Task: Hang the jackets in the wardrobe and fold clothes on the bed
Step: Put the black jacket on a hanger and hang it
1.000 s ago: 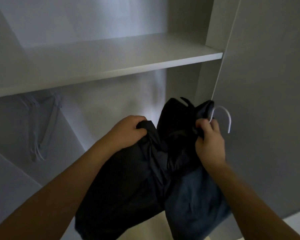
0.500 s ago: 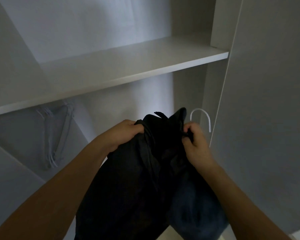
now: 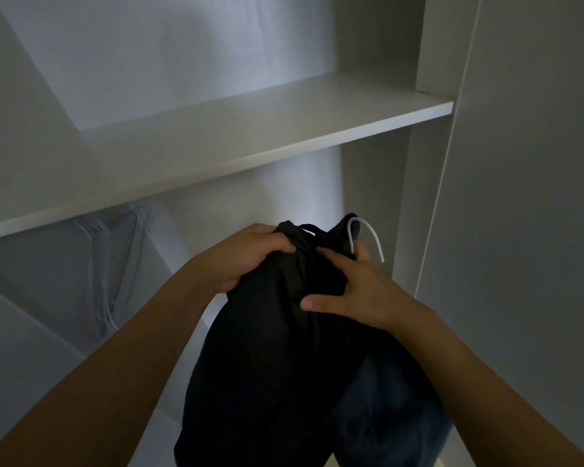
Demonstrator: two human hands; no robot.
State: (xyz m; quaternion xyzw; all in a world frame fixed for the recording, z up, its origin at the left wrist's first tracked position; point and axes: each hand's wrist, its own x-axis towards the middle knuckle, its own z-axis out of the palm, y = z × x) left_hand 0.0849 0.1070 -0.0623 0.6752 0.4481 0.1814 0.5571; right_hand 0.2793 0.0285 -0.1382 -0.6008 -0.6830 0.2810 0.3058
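A dark jacket (image 3: 284,365) hangs in front of me inside the open wardrobe. It sits on a white hanger whose hook (image 3: 368,235) sticks up at the collar. My left hand (image 3: 250,254) grips the jacket's left shoulder near the collar, fingers curled over the cloth. My right hand (image 3: 354,291) lies on the collar area with its fingers spread, the thumb pressing the fabric and the far fingers at the hook's base. The hanger's body is hidden under the cloth.
A white shelf (image 3: 250,139) spans the wardrobe above my hands. Several empty pale hangers (image 3: 115,264) hang under it at the left. The wardrobe's side panel and door (image 3: 520,230) stand at the right.
My right hand has let go of its fist grip at the hook and now lies spread on the collar. The view has tilted slightly, and the hook has turned a little.
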